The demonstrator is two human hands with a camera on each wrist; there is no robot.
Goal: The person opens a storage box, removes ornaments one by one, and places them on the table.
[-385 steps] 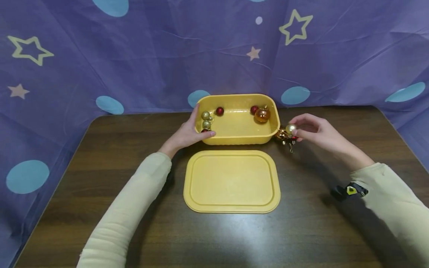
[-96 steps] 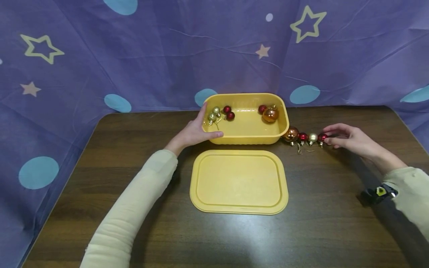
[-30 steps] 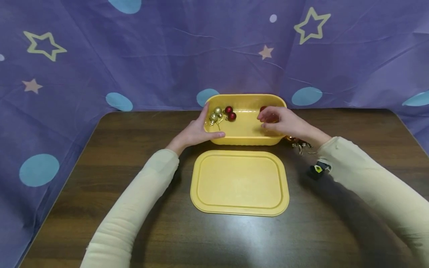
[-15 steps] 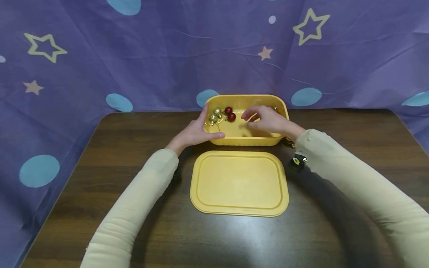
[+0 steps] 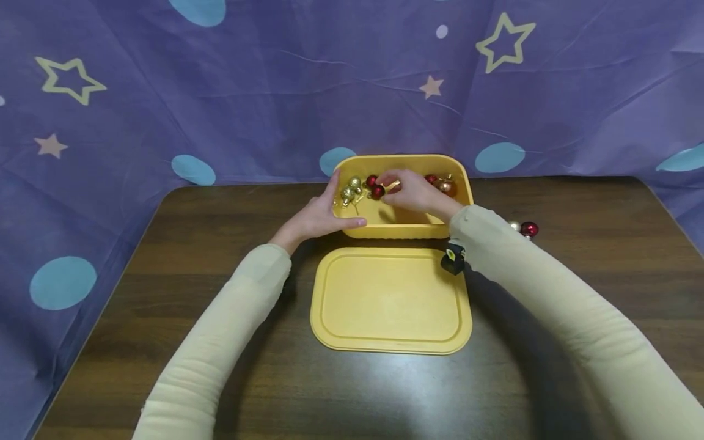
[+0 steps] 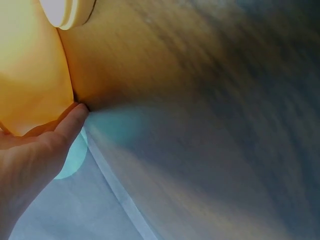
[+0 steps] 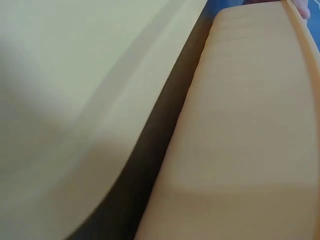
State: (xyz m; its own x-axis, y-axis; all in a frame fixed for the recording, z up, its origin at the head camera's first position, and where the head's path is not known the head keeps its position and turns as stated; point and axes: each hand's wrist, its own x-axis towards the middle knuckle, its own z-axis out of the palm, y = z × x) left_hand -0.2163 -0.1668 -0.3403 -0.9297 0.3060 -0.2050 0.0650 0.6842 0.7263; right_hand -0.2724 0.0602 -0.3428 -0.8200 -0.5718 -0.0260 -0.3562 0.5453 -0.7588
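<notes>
In the head view, a yellow plastic box [image 5: 404, 231] stands near the table's back. My left hand [image 5: 313, 219] holds its left end, thumb over the front rim; the left wrist view shows the fingers against the outer wall. My right hand [image 5: 415, 192] is inside the box, fingertips around or touching a dark red bauble [image 5: 377, 192]; whether they grip it is unclear. Another red bauble [image 5: 371, 181] touches that one. Two glittery gold baubles [image 5: 348, 194] lie at the left. At the box's right end, an orange bauble [image 5: 447, 187] and a red bauble [image 5: 431, 178] are partly covered.
A yellow lid [image 5: 390, 299] lies flat in front of the box. Right of the box, a red bauble [image 5: 530, 228] and a pale gold bauble [image 5: 514, 225] sit on the wooden table [image 5: 165, 287], beside my right sleeve. A purple curtain [image 5: 264, 98] hangs behind.
My right hand has come from the baubles on the table into the box and moved left to the red baubles. Earlier, a second red bauble joined the left group. My left hand stays put.
</notes>
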